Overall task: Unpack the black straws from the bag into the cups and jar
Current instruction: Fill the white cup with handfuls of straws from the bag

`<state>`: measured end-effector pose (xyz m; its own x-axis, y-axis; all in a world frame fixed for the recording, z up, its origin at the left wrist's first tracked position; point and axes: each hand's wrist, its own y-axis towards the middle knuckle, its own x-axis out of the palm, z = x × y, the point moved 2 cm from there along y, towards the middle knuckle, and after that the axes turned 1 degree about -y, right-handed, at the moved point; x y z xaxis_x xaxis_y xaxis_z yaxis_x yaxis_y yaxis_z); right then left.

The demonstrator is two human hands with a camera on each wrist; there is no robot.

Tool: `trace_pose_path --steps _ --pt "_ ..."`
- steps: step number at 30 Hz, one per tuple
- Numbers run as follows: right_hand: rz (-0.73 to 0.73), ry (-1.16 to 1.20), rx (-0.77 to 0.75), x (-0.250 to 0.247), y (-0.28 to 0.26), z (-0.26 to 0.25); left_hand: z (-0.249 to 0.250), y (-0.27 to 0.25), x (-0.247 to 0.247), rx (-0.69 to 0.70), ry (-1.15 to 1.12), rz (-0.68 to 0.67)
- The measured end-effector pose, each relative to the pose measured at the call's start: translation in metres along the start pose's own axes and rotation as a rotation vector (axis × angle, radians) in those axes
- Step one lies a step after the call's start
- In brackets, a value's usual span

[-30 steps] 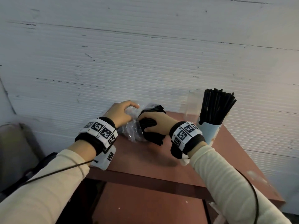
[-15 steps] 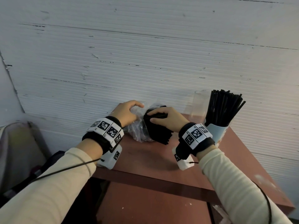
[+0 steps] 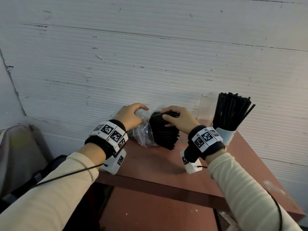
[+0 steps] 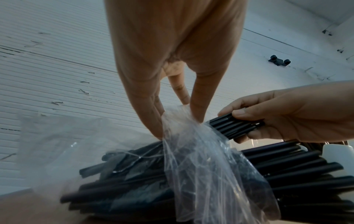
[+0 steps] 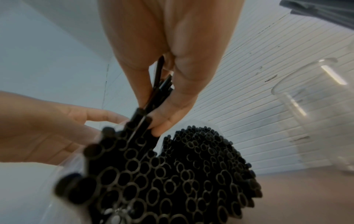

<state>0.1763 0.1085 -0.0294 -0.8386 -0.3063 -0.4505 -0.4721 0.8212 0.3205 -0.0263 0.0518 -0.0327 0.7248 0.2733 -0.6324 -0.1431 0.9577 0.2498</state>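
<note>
Your left hand [image 3: 131, 116] pinches the clear plastic bag [image 4: 193, 151] on the red table [image 3: 150, 164]; your right hand [image 3: 179, 120] pinches a clutch of black straws [image 4: 235, 127] beside that pinch. Judged mid-extraction: next, draw them toward the empty clear cup [image 5: 314, 109]

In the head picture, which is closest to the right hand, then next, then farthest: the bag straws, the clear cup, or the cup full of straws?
1. Bag straws: held by the right hand.
2. Clear cup: just right, by the wall.
3. Cup full of straws: farthest right.
</note>
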Motion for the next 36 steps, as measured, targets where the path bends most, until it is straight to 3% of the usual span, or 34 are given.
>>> trace_pose_path --steps 9,12,15,18,21,25,32,36 --pt "0.073 -0.007 -0.043 -0.015 -0.010 0.003 0.000 0.000 0.002 0.008 0.045 -0.009" --pt "0.090 -0.017 -0.050 -0.025 -0.016 0.003 0.004 -0.002 0.006 -0.005 0.105 0.048" --pt "0.095 -0.057 -0.062 -0.037 -0.023 0.000 0.024 -0.006 0.013 0.131 0.139 0.116" --pt "0.104 -0.098 -0.072 -0.048 -0.031 -0.008 0.054 -0.009 0.029 0.273 0.209 -0.015" --pt "0.079 -0.122 -0.102 -0.055 -0.041 -0.019 0.074 0.000 0.048 0.284 0.301 -0.154" --pt "0.078 -0.156 -0.128 -0.063 -0.053 -0.027 0.090 0.012 0.068 0.323 0.373 -0.195" --pt "0.098 -0.253 -0.171 -0.088 -0.070 -0.039 0.106 0.017 0.082 0.408 0.246 -0.092" --pt "0.218 -0.266 -0.284 -0.099 -0.082 -0.063 0.118 0.016 0.082 0.442 0.050 -0.063"
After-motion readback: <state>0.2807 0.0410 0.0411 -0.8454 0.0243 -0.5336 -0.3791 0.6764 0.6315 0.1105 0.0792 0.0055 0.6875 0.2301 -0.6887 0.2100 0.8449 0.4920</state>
